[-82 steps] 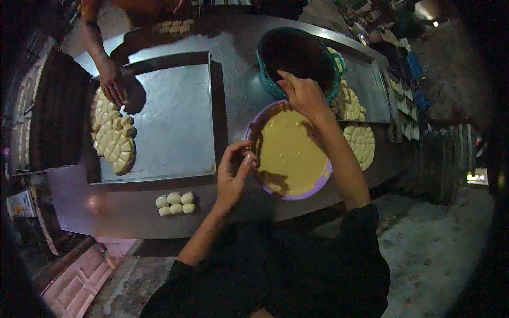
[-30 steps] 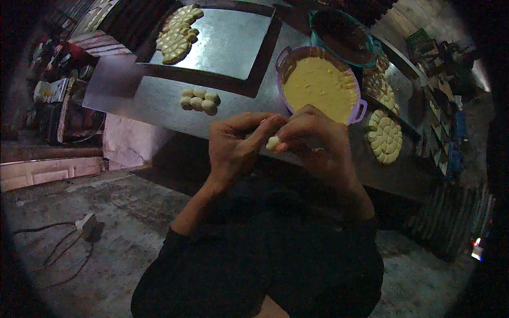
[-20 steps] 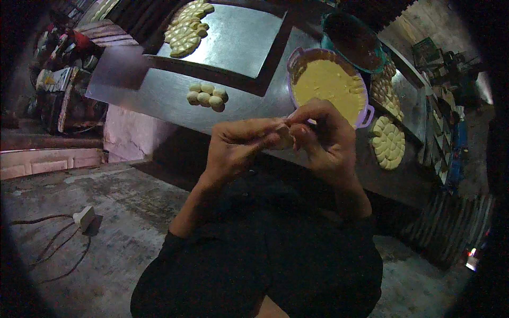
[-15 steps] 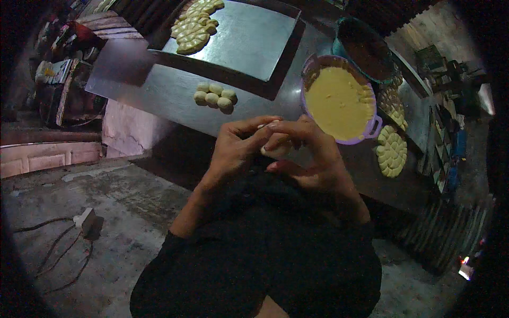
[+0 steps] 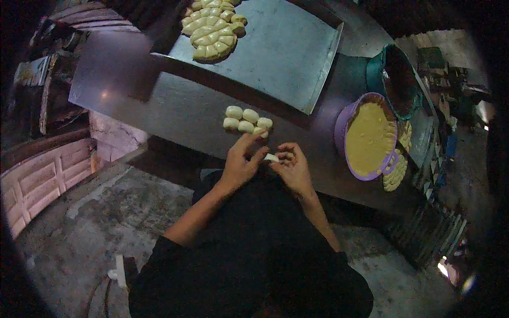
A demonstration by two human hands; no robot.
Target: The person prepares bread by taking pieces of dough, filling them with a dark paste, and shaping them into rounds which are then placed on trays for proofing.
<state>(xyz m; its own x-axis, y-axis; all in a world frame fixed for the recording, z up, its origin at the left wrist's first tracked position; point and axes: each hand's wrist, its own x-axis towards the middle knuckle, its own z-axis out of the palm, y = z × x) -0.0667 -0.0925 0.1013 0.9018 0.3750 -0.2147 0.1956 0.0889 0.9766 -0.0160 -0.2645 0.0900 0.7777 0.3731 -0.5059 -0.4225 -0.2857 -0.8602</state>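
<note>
A small pale lump of dough (image 5: 271,158) sits between the two hands, just off the left thumb's tip and right against the fingertips of the right hand (image 5: 292,165). It is a stubby, smooth piece, its long axis running crosswise from one hand to the other, the right end dipping slightly. The right hand's fingers curl around that end — whether they pinch it, I cannot tell. The left hand (image 5: 245,163) has thumb and forefinger spread apart, the forefinger overlapping the nearest of six dough balls (image 5: 246,121).

Those balls, soft, rounded and matt, lie beyond the left hand in two touching rows of three, the rows running left to right. Farther beyond that hand, a flat metal tray (image 5: 281,50) carries glossy yellow dough scored into segments (image 5: 214,38). Out to the right of the right hand, a purple basin (image 5: 343,130) holds a thick yellow mass (image 5: 368,140), dented along its edge. Past it stands a deep green tub (image 5: 374,77); beside the basin, another scored dough round (image 5: 394,177) partly shows. All rest on a dull, smooth bench (image 5: 199,111).
</note>
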